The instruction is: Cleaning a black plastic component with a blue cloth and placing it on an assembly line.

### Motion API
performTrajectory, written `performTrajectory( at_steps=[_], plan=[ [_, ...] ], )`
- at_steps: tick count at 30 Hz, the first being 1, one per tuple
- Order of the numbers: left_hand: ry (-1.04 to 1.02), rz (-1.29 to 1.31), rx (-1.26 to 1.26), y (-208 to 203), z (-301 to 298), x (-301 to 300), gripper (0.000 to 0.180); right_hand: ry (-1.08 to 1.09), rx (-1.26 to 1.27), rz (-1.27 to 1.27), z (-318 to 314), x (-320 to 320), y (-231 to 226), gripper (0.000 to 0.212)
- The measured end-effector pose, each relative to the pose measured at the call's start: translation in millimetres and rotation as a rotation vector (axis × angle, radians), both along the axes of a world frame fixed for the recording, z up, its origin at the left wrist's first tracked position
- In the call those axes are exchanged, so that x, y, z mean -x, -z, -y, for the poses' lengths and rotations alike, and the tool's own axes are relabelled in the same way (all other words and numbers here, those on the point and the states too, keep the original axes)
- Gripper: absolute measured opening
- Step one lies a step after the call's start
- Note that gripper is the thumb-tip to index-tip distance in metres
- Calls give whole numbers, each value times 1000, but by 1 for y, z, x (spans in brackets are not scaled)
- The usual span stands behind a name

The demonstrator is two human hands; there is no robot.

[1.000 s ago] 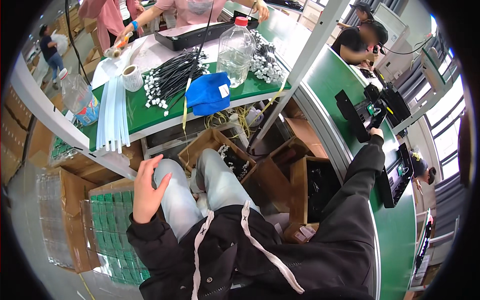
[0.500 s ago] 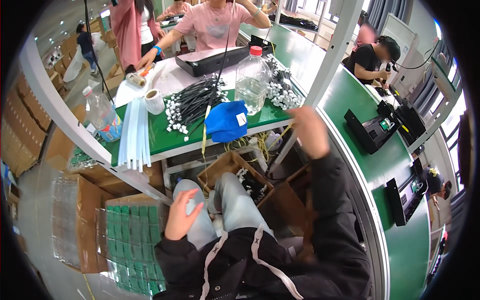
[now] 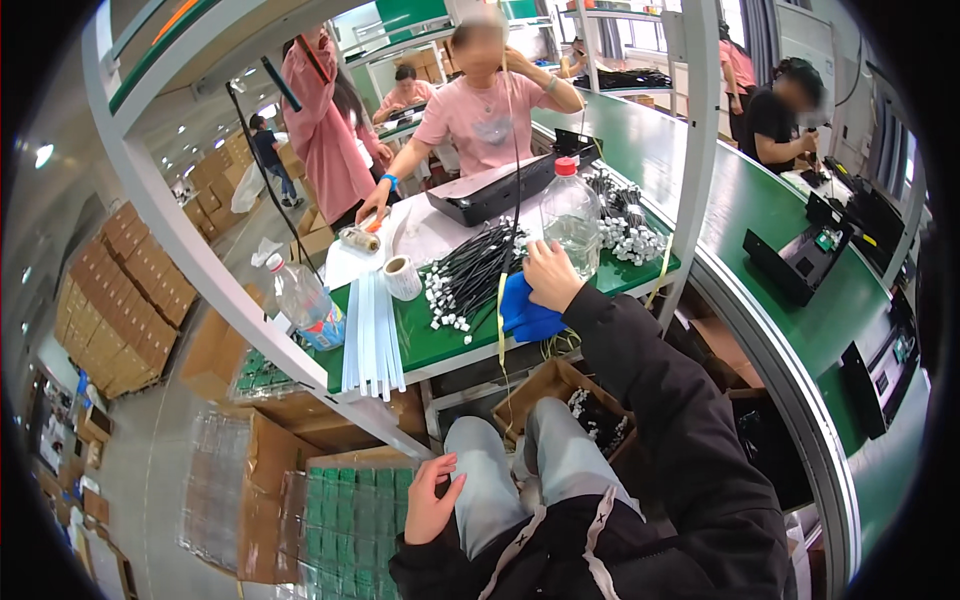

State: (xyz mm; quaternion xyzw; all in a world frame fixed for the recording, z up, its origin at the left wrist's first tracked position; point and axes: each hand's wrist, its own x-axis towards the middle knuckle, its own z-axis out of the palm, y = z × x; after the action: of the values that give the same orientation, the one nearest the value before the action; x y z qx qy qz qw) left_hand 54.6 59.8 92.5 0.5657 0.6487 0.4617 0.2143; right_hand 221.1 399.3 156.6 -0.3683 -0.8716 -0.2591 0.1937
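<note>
My right hand (image 3: 552,278) is stretched over the front of the green bench, fingers apart and pointing away from me. It lies over the upper part of a blue cloth (image 3: 532,325) hanging at the bench edge; whether it presses on the cloth I cannot tell. Just beyond the hand stands a clear plastic bottle (image 3: 574,222) with a red cap. To its left lies a heap of black cables (image 3: 478,265) with white connectors. My left hand (image 3: 430,500) hangs beside my left thigh, fingers loosely bent and thumb apart, holding nothing.
Pale blue strips (image 3: 372,340), a label roll (image 3: 402,278) and another bottle (image 3: 318,310) lie left. More cables (image 3: 630,225) are right. A co-worker's hand (image 3: 375,205) reaches past a black housing (image 3: 490,195). White posts (image 3: 700,130) frame the bench. An open carton (image 3: 535,385) sits below.
My right hand has come down and inward from the right onto the blue cloth. My left hand has lowered slightly beside my thigh. The view has shifted, showing more of the far side.
</note>
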Motion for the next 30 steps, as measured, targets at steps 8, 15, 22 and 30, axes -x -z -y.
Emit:
performTrajectory(
  at_steps=[8,15,22,30],
  plan=[
    [-23,-109,-253,-21,-28,-29,40,-464,106,-380,101,-55,-64,28],
    [-32,-432,-524,-74,-68,-82,53,-865,420,-311,158,-84,-56,38],
    [238,-108,-223,-44,-84,-91,45,-701,863,-675,174,-102,-29,35],
    [254,107,-193,-31,-82,-120,44,-679,1654,-1377,188,-115,49,47]
  ],
)
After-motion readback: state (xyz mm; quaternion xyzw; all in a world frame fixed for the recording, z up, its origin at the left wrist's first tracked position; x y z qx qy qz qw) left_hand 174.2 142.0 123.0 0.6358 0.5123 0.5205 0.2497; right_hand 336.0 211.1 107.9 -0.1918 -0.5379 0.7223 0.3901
